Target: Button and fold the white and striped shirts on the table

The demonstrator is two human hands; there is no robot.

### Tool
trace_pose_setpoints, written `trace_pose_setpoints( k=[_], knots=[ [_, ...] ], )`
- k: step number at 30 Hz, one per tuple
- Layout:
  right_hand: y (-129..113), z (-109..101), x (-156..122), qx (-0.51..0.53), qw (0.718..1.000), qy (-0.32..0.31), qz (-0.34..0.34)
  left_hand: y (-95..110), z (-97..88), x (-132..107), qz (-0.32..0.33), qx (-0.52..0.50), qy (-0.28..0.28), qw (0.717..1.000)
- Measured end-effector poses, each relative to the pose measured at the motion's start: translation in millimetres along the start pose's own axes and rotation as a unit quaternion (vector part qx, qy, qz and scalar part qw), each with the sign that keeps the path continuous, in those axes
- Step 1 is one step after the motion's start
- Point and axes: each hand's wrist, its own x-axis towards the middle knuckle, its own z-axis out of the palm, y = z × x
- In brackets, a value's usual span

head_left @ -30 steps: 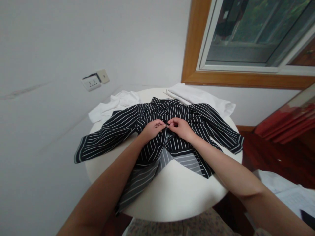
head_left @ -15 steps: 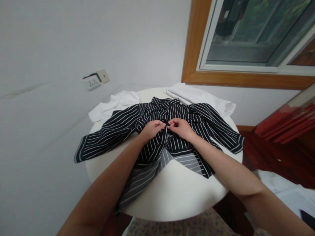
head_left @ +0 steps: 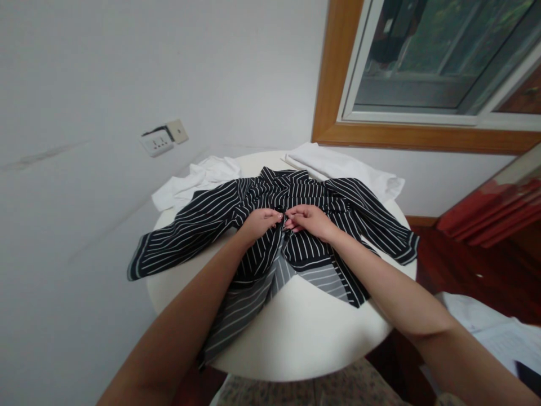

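Note:
A black shirt with white stripes lies spread on a round white table, its collar toward the wall and both sleeves stretched out sideways. Its lower front edges part, showing the grey underside of the back panel. At the middle of the shirt front, my left hand is closed in a pinch on the front edge. Close beside it, my right hand pinches the facing edge, fingers curled. The fingertips nearly meet. Whatever small part of the shirt front lies between them is too small to make out.
Crumpled white cloth lies at the table's back left, folded white cloth at the back right. A wall socket and a wood-framed window are behind. Papers lie low at the right, near a red curtain.
My fingertips have shifted slightly at the shirt front, and the right fingers are curled closer beneath. The fabric just below hangs a little differently. The rest of the shirt stays in place.

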Motion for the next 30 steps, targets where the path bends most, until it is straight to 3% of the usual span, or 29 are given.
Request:
trace_pose_setpoints(
  k=[5,10,15,18,26,30],
  knots=[
    [6.2,-1.3,3.9,0.009,1.0,0.02,0.005,-1.7,2.2,-0.1,0.009,0.0,-0.015,1.0],
    [14.9,-2.6,7.7,-0.083,0.994,0.037,-0.067,-1.0,5.5,0.2,0.009,0.001,-0.017,1.0],
    [15.6,-2.2,6.8,-0.273,0.931,0.107,-0.218,-3.1,8.6,0.8,0.015,0.004,0.001,1.0],
    [13.5,-0.9,5.1,-0.314,0.91,0.118,-0.244,-6.9,9.3,1.2,0.035,0.013,0.007,0.999],
    [17.4,0.1,7.7,-0.255,0.943,0.088,-0.195,-10.4,8.7,2.9,0.025,0.002,0.035,0.999],
    [18.0,2.5,7.1,-0.239,0.95,0.085,-0.183,-6.1,9.0,1.1,0.049,0.063,0.038,0.996]
  ],
)
